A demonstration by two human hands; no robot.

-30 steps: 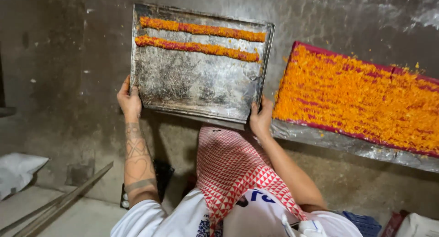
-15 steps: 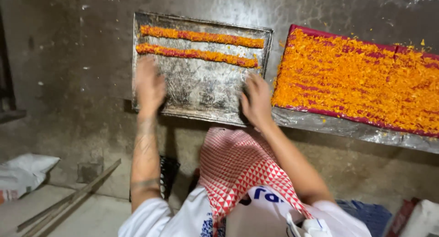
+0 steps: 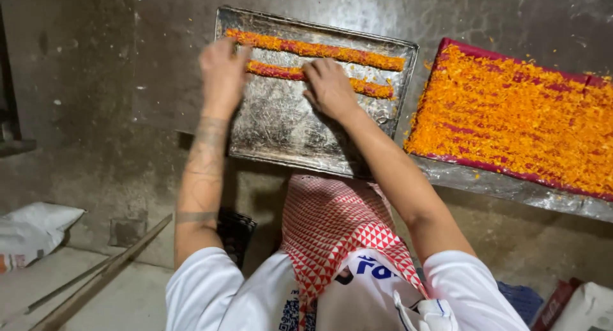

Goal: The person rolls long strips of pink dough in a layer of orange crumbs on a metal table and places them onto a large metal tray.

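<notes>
Neither hand grasps anything: left hand (image 3: 222, 72) and right hand (image 3: 329, 88) rest open-fingered on the nearer orange strip (image 3: 319, 77) in the metal tray (image 3: 281, 136).

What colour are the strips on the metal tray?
Orange with pinkish-red streaks, the strips; head view.

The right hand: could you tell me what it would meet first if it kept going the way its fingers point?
The right hand already rests by the nearer orange strip; going on, it would probably meet the farther strip next.
</notes>
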